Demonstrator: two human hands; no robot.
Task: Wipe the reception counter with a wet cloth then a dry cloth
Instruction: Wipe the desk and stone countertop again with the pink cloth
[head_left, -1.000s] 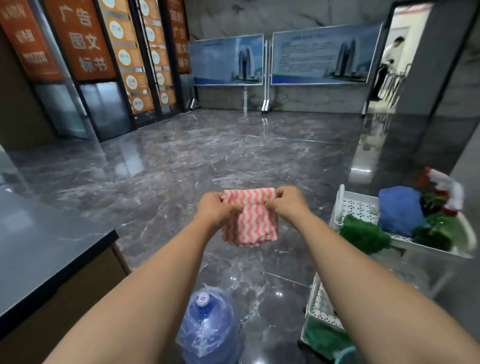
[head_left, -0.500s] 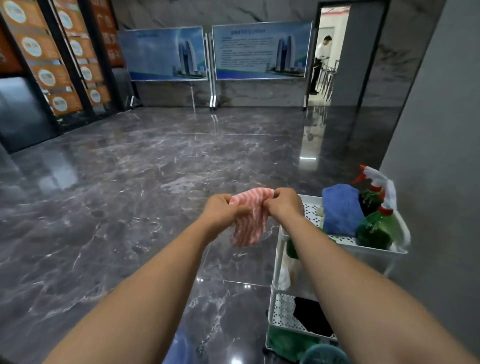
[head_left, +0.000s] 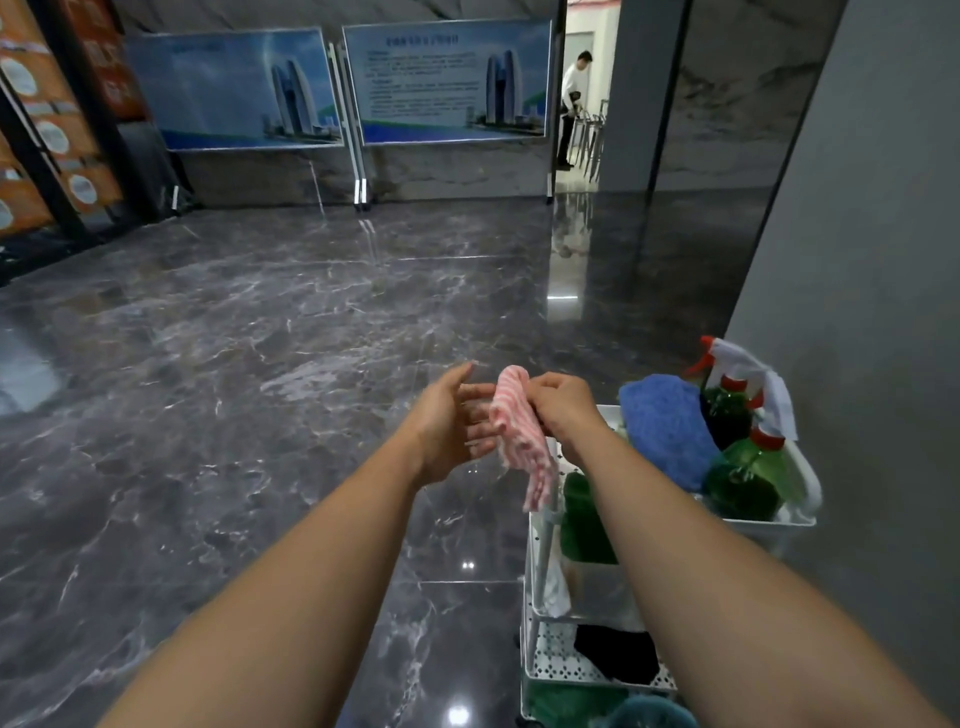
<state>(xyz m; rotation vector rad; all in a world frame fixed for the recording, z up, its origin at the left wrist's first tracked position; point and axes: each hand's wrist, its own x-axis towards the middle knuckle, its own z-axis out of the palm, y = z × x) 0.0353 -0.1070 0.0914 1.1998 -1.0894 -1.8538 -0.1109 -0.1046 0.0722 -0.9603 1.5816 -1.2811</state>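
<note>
A pink-and-white striped cloth (head_left: 519, 436) hangs bunched from my right hand (head_left: 558, 408), which grips its top at chest height. My left hand (head_left: 452, 423) is beside it with fingers straight, its fingertips touching the cloth's left side. The cloth's lower end dangles over the left edge of a white cleaning cart (head_left: 543, 545). The reception counter is out of view.
The cart's top tray holds a blue cloth (head_left: 667, 434), a green cloth (head_left: 584, 519) and green spray bottles (head_left: 748, 467). Lower shelves hold dark and green cloths. A grey wall (head_left: 857, 312) rises on the right. Glossy marble floor (head_left: 234, 389) spreads ahead; a person stands in the far doorway (head_left: 571, 104).
My view has swung right, off the counter and water jug. The cloth went from spread between both hands to bunched in the right; the left hand has let go and opened.
</note>
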